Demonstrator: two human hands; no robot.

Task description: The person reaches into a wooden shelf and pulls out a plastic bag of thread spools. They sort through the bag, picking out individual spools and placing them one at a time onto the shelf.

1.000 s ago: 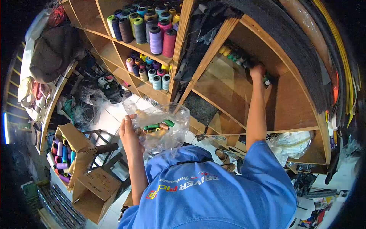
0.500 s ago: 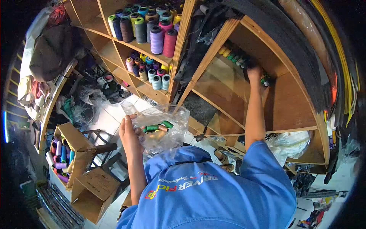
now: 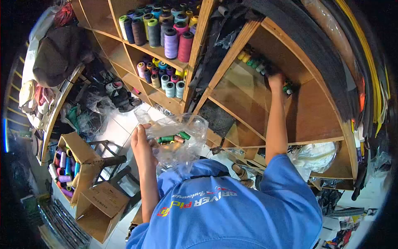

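My left hand (image 3: 142, 143) grips the edge of a clear plastic bag (image 3: 195, 124), thumb on top. Inside the bag lie several small thread spools (image 3: 166, 139), green, brown and yellowish, seen partly through the film. My right hand (image 3: 276, 81) reaches far into a wooden shelf compartment, at a row of small thread spools (image 3: 251, 62) along its back. That row runs from yellow through green to grey and dark. A green spool (image 3: 288, 88) stands just right of the hand. The right fingertips are lost in shadow among the dark spools, so any hold there is hidden.
Large thread cones (image 3: 170, 43) fill the shelves at the upper left. A cardboard box of spools (image 3: 85, 162) and an open carton (image 3: 103, 207) stand at lower left. Black and yellow strips (image 3: 365, 54) hang at the right. Wooden dividers (image 3: 232, 58) bound the compartment.
Both hands stay in nearly the same places. The bag and left hand shift very slightly, and the spools inside the bag settle a little differently.
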